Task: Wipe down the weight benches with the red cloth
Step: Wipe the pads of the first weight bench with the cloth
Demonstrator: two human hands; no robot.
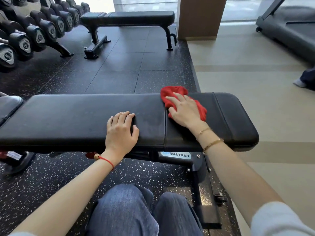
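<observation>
A long black padded weight bench point(71, 116) lies crosswise right in front of me. The red cloth point(172, 93) is bunched on its pad near the seam between the long section and the short right section. My right hand point(185, 109) lies flat on top of the cloth with the fingers spread, pressing it onto the pad. My left hand point(121, 130) rests palm down on the bench's middle, its fingertips slightly bent and holding nothing. A second black bench point(136, 17) stands farther back on the dark rubber floor.
A rack of black dumbbells point(34, 33) fills the far left. A wooden pillar point(199, 17) stands behind the far bench. A treadmill point(289, 28) sits at the far right on the beige floor, where another person's foot point(301, 81) shows. My knees are under the bench's near edge.
</observation>
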